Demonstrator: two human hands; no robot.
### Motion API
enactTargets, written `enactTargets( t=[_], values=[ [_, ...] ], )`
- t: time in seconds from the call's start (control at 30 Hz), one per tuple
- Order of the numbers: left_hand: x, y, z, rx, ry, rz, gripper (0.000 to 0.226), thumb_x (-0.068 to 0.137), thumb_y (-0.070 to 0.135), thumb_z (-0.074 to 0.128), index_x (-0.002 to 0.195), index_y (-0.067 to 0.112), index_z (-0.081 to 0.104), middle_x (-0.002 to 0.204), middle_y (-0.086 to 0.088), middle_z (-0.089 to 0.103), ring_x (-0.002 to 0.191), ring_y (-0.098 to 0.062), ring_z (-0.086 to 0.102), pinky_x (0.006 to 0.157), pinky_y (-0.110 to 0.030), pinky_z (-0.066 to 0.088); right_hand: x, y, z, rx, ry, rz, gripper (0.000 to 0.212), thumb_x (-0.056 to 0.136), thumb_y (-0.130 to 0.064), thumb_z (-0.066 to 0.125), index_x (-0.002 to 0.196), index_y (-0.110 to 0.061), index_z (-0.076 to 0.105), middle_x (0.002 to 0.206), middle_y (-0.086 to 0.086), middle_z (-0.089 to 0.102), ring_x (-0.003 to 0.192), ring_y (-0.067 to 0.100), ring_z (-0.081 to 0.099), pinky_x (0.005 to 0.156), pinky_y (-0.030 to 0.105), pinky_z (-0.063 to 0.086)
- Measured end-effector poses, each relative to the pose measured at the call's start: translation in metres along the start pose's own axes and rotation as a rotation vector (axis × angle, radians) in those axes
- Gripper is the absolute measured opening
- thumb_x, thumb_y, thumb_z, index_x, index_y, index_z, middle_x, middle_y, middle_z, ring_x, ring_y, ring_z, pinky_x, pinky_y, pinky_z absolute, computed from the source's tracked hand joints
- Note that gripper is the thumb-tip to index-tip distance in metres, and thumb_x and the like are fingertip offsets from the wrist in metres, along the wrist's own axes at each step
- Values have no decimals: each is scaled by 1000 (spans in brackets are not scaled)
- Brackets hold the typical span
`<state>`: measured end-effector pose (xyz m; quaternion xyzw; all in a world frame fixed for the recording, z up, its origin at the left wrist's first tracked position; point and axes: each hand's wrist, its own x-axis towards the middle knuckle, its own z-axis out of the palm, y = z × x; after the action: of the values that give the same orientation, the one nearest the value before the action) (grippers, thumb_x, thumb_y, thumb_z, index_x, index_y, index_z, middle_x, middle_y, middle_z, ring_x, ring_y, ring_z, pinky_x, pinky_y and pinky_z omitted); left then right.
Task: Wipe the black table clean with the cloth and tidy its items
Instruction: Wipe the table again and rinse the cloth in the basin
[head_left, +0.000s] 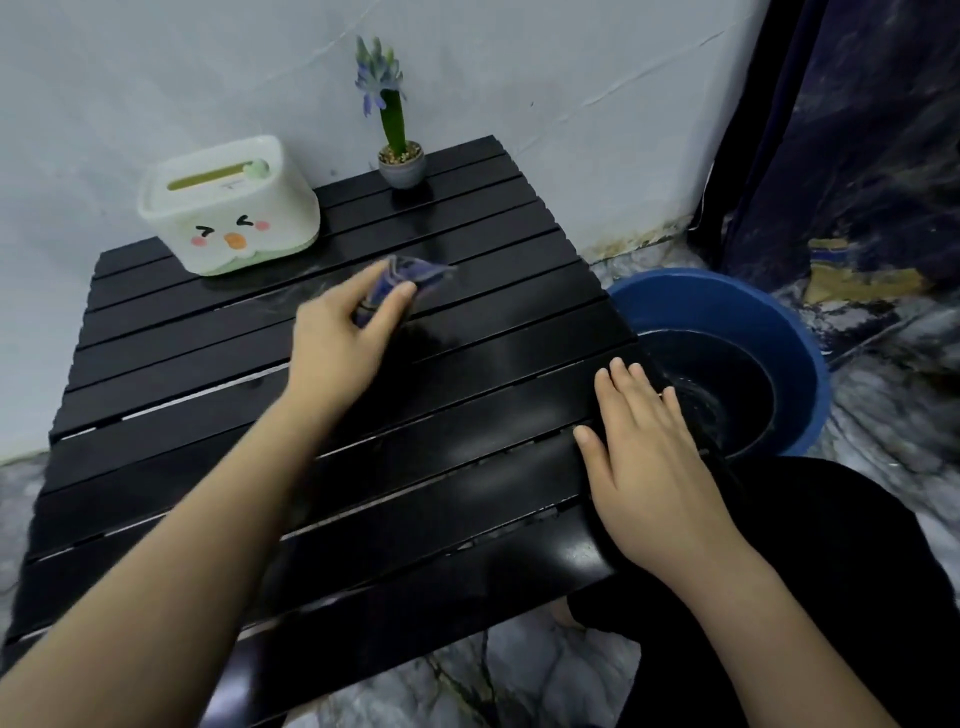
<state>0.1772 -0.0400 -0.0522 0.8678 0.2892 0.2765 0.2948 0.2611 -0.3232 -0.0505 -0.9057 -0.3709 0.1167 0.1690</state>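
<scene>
A black slatted table (467, 457) fills the middle of the head view, its surface glossy and wet-looking. My left hand (343, 338) reaches across it and grips a bunched blue-purple cloth (410, 273) pressed on a middle slat. My right hand (644, 457) lies flat with fingers spread on the table's right edge, holding nothing. A white tissue box with a duck face (228, 208) stands at the back left of the table. A small grey pot with a purple-flowered plant (401, 166) stands at the back edge.
A blue basin (769, 322) holding dark water sits on the marbled floor right beside the table's right edge. A white wall runs behind the table. A dark patterned curtain (857, 156) hangs at the far right. My black-clothed knee (831, 571) is below the basin.
</scene>
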Motion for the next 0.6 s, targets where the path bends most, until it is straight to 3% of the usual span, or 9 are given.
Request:
enactTargets(
  t=[0.07,0.1,0.17,0.33,0.6],
  values=[
    [32,-30,-9,223,-19,-109,62,92,63,50,142,28,51,152,-8,45,142,-21,39,117,-37,28,2,-1,1,-4,-12,-2,60,105,-37,25,158,-10,15,167,6,8,154,16,-3,124,35,-5],
    [41,-44,-10,321,-78,-149,63,94,61,47,149,31,40,161,-10,27,149,-25,25,121,-44,19,2,-1,1,-6,-19,-2,60,105,-37,24,158,-10,15,167,5,7,154,15,-4,124,34,-6],
    [51,-63,-2,382,-204,-184,59,99,56,40,153,36,28,166,-7,12,152,-28,11,122,-49,15,2,0,0,-4,-29,2,60,105,-38,21,158,-11,14,167,4,6,154,13,-5,124,34,-6],
    [57,-39,34,398,-188,-155,47,104,40,38,149,27,42,162,-8,27,149,-29,23,114,-46,28,1,3,-2,14,-29,24,58,105,-36,21,158,-12,15,167,2,9,154,12,-3,124,33,-4],
    [19,77,139,167,-308,253,38,102,27,48,139,23,57,149,-7,50,141,-30,41,116,-40,32,-6,13,-11,17,41,149,55,106,-29,26,156,-8,22,165,8,18,154,17,8,126,37,3]
  ],
)
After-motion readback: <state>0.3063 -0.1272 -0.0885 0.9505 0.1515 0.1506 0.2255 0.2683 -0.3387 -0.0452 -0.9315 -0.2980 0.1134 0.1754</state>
